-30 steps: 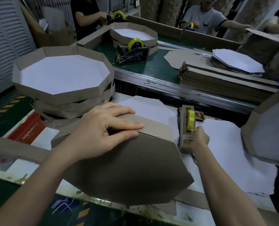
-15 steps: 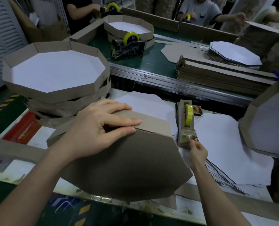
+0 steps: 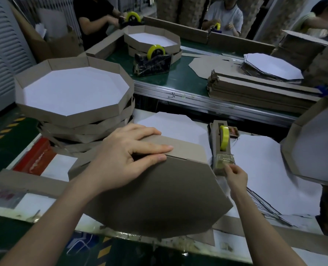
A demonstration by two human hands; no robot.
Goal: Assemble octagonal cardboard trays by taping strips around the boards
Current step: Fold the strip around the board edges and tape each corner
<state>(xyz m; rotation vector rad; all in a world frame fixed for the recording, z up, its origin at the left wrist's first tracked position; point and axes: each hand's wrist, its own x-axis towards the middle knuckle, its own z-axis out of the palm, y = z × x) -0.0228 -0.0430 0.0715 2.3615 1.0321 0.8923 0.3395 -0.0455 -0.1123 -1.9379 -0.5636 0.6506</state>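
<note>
At the tape dispenser (image 3: 215, 143), grip of right hand (image 3: 237, 176) unclear.

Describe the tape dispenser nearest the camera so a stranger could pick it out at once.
Start at the near white worktable, below the green conveyor, and find the brown octagonal board under the left hand. Right of that board stands the tape dispenser, where the right hand pinches at its near end. Unlike the black dispenser on the conveyor, it is cardboard-brown and narrow.

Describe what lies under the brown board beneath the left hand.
A white sheet shows past the far edge of the board; whatever lies directly beneath is covered.
</note>
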